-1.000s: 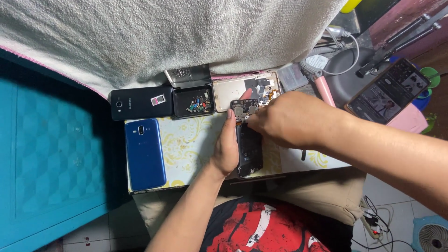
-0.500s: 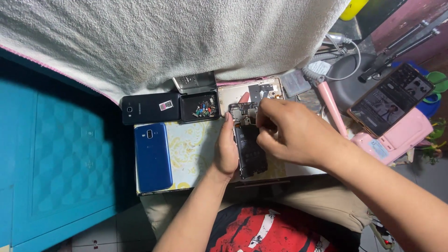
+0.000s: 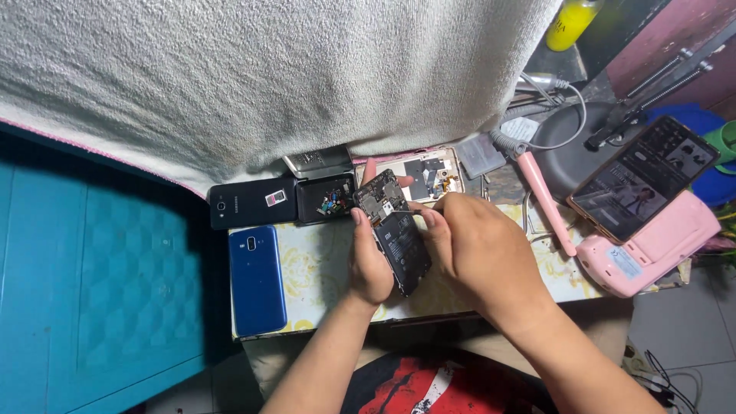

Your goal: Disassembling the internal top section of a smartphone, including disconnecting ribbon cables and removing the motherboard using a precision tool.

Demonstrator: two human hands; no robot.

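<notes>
My right hand point(image 3: 483, 253) has slid back off the opened phone point(image 3: 392, 230), fingertips now pinching its top edge, while my left hand point(image 3: 369, 264) still grips it mid-table.

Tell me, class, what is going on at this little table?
A person holds an opened phone with its back cover off, gripped along its edge by the left hand, while the right hand works with its fingertips at the exposed upper part. Beside it lie a blue phone, a black phone and a small tray of parts. Another phone leans on a pink stand.
</notes>
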